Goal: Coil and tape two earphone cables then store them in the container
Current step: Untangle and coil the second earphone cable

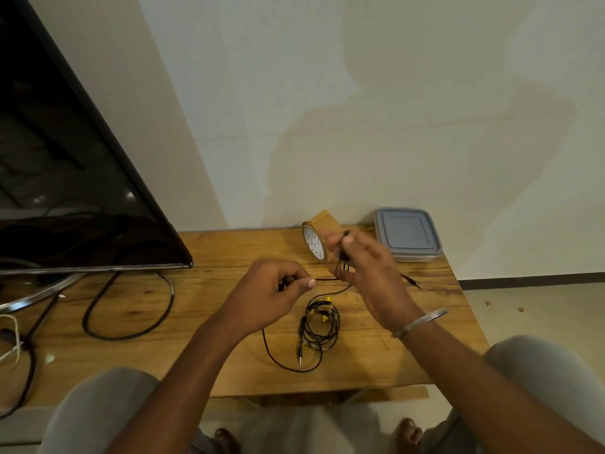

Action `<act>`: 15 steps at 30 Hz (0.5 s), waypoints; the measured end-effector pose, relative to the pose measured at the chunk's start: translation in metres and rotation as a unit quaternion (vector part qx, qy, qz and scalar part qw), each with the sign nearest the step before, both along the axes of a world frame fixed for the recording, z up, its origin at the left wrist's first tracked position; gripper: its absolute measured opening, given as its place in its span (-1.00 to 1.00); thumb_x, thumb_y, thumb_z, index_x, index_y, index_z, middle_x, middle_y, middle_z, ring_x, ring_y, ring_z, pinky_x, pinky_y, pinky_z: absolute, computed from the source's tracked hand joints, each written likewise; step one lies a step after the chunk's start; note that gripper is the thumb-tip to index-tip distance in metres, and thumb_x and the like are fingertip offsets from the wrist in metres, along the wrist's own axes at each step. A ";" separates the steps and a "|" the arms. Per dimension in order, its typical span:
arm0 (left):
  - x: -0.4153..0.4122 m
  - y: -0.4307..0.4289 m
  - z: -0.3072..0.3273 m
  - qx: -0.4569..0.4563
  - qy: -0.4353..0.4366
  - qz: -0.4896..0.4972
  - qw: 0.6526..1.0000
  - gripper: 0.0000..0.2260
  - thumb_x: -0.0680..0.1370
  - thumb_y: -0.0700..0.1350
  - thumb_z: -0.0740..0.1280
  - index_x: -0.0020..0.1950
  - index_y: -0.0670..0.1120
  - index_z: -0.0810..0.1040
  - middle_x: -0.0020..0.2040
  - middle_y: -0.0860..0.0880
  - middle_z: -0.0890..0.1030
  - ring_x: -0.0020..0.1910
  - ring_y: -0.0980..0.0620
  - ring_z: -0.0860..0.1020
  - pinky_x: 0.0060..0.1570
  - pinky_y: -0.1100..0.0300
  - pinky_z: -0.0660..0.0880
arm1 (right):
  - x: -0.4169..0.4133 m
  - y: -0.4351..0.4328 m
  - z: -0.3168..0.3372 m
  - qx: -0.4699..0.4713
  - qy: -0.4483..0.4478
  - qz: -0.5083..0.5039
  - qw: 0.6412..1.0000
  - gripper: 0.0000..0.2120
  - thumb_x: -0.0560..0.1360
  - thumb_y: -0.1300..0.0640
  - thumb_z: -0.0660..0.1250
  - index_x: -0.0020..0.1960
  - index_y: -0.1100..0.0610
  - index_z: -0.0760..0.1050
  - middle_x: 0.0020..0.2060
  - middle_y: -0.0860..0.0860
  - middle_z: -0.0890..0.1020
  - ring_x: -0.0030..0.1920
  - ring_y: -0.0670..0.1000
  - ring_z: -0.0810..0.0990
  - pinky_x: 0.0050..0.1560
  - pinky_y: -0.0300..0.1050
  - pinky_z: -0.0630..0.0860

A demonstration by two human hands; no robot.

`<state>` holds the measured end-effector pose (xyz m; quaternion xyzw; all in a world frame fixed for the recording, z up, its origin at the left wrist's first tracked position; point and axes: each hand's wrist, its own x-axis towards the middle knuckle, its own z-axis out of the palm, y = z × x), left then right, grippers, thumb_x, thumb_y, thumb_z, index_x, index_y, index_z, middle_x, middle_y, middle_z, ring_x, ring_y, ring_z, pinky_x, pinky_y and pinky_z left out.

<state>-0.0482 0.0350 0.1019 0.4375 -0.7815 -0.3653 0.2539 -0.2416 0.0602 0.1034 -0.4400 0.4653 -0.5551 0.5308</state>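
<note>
Your left hand pinches the dark cable taut; your raised, blurred right hand grips its coiled end.

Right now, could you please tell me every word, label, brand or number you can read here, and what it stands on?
Tape roll: dark print circles its white side label, but it is too small and blurred to read.
Container: no text visible on its lid.
Television: no readable marking.
Earphone cable held between the hands, and the coiled earphones: no print to be seen.
</note>
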 end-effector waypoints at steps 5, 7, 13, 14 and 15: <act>0.001 0.002 0.009 0.060 0.087 0.011 0.994 -0.85 0.56 -0.08 0.40 -0.19 -0.09 0.64 -0.40 -0.03 0.57 -0.44 0.20 0.43 -0.39 0.30 0.35 | 0.014 0.007 -0.021 -0.114 0.325 0.055 0.937 -0.81 0.63 0.20 0.26 -0.07 0.14 0.62 -0.19 -0.01 0.68 -0.13 -0.05 0.64 -0.12 -0.01 0.56; 0.003 0.001 0.016 0.098 0.164 0.029 0.981 -0.83 0.58 -0.14 0.37 -0.19 -0.14 0.62 -0.42 0.07 0.57 -0.46 0.25 0.46 -0.38 0.37 0.38 | 0.014 0.010 -0.026 -0.124 0.359 0.088 0.921 -0.80 0.63 0.19 0.24 -0.04 0.14 0.64 -0.15 -0.08 0.70 -0.10 -0.15 0.63 -0.10 -0.20 0.54; 0.018 -0.009 0.018 0.108 0.274 0.097 0.951 -0.80 0.57 0.00 0.35 -0.22 -0.05 0.61 -0.47 0.02 0.29 -0.51 0.10 0.18 -0.45 0.16 0.14 | 0.015 0.013 -0.020 -0.093 0.299 0.154 0.937 -0.77 0.66 0.18 0.19 -0.02 0.13 0.61 -0.21 -0.06 0.65 -0.14 -0.13 0.61 -0.12 -0.31 0.47; 0.019 -0.010 0.017 0.112 0.279 0.108 0.948 -0.79 0.58 -0.02 0.33 -0.22 -0.05 0.60 -0.48 0.04 0.27 -0.52 0.11 0.16 -0.45 0.16 0.11 | 0.016 0.013 -0.017 -0.075 0.262 0.170 0.947 -0.75 0.66 0.16 0.18 -0.05 0.13 0.60 -0.23 -0.04 0.63 -0.15 -0.11 0.61 -0.10 -0.25 0.48; 0.019 -0.011 0.017 0.115 0.280 0.117 0.946 -0.79 0.59 -0.04 0.30 -0.21 -0.06 0.59 -0.49 0.07 0.27 -0.52 0.12 0.15 -0.45 0.16 0.11 | 0.017 0.013 -0.014 -0.049 0.207 0.188 0.959 -0.74 0.65 0.13 0.17 -0.08 0.13 0.59 -0.24 -0.02 0.61 -0.13 -0.06 0.61 -0.05 -0.16 0.50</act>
